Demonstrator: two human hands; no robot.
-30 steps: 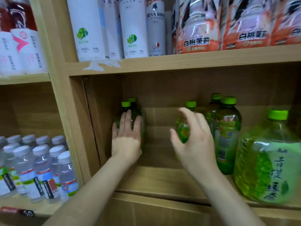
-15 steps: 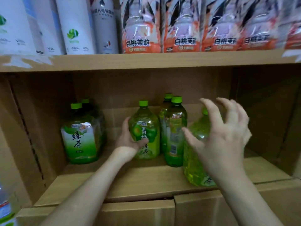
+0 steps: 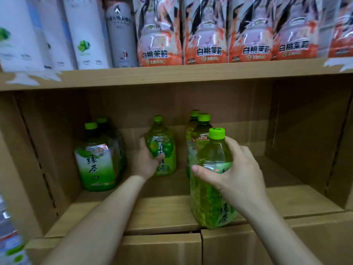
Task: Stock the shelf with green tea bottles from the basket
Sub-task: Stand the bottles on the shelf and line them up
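On the shelf [image 3: 162, 213]: left hand [image 3: 146, 159] curled round one upright green tea bottle [image 3: 162, 150]; right hand [image 3: 238, 175] gripping the nearest bottle [image 3: 212, 188] just below its cap.

— What's the furniture here?
— A wooden shelf [image 3: 172, 73]. Its upper board runs across the frame, with torn white paper scraps [image 3: 24, 79] stuck to the front edge at both ends
— And under that board?
— A compartment lined with brown cardboard [image 3: 238, 104], with perforated fold lines down its side walls. Two cardboard boxes [image 3: 162, 247] butt together along the bottom of the frame
— Above?
— Tall white containers [image 3: 86, 35] upper left, orange-and-pink bottles [image 3: 208, 35] upper right. The light is soft, dimmer inside the compartment
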